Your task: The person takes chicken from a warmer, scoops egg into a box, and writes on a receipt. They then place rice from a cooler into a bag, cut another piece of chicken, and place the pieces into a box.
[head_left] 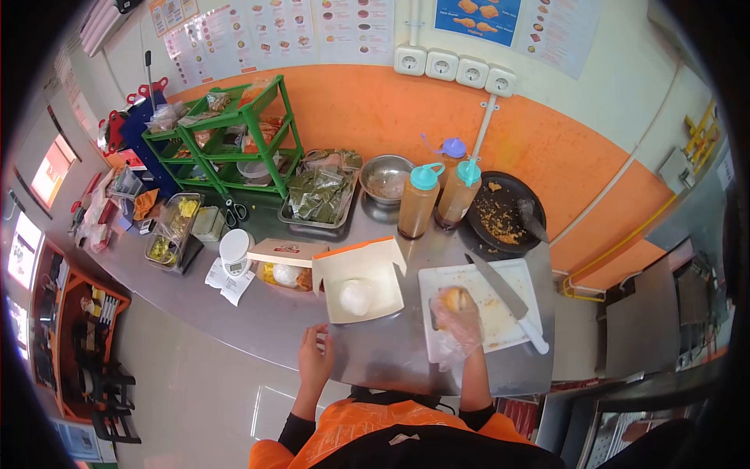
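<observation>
My right hand, in a clear plastic glove, grips a golden-brown piece of fried chicken above the left part of a white cutting board. A large knife with a white handle lies slantwise across the board, to the right of that hand. My left hand is bare, at the counter's front edge, with fingers loosely bent and apart and nothing in them. Just beyond it stands an open paper food box holding a white mound of rice. Behind is a second box with rice and other food.
Squeeze bottles, a metal bowl and a dark mortar with crumbs stand along the wall. At left are a white scale, a receipt, a leaf-filled tray, scissors and a green rack.
</observation>
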Demonstrator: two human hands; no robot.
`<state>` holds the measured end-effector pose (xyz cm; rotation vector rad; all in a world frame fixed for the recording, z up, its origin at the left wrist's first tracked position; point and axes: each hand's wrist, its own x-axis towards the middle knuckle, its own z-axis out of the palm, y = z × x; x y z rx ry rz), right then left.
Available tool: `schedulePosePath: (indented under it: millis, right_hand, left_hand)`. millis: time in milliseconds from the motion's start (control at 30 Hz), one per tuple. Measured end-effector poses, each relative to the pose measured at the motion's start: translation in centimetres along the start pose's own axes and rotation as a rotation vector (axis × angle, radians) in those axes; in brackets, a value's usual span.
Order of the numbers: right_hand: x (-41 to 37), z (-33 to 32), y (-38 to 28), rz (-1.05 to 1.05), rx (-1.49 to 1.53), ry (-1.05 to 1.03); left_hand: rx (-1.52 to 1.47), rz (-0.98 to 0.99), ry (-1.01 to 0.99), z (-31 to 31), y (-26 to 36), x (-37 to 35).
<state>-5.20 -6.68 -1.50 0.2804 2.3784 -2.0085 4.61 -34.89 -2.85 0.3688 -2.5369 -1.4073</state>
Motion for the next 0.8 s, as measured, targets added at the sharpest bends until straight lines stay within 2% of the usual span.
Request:
schedulePosePath:
  millis: [67,167,267,333,567,667,767,800]
  right_hand:
    - [-0.5,4.7,-2.8,0.007,0.112,-0.111]
    - [0.5,11.2,-2.2,-0.100,-0.500,0.013]
    - [2.3,15.7,-0.6,-0.012,-0.842,0.150]
    - [2.8,17.0,-1.2,-0.018,-0.879,0.188]
    - [4.3,18.6,0.9,-0.015,-0.846,0.211]
    - [4.0,19.1,3.5,-0.225,-0.985,0.410]
    - [1.5,17.7,-2.3,-0.007,-0.725,0.183]
    - [2.0,17.8,-1.8,0.082,-0.759,0.180]
  left_hand:
    - [0.048,-0.009,0.013,0.1,-1.8,1.5]
    - [0.088,0.034,-0.010,1.7,-4.9,3.5]
    - [0.042,0.044,-0.035,3.1,-6.5,4.8]
    - [0.025,0.070,-0.047,3.6,-7.4,5.4]
    - [-0.100,-0.048,-0.179,2.3,-6.9,5.2]
    - [-0.115,-0.069,-0.190,2.5,-7.3,5.1]
    - [-0.137,-0.099,-0.198,2.1,-6.6,5.0]
    - [-0.128,-0.111,-0.209,1.9,-6.5,5.0]
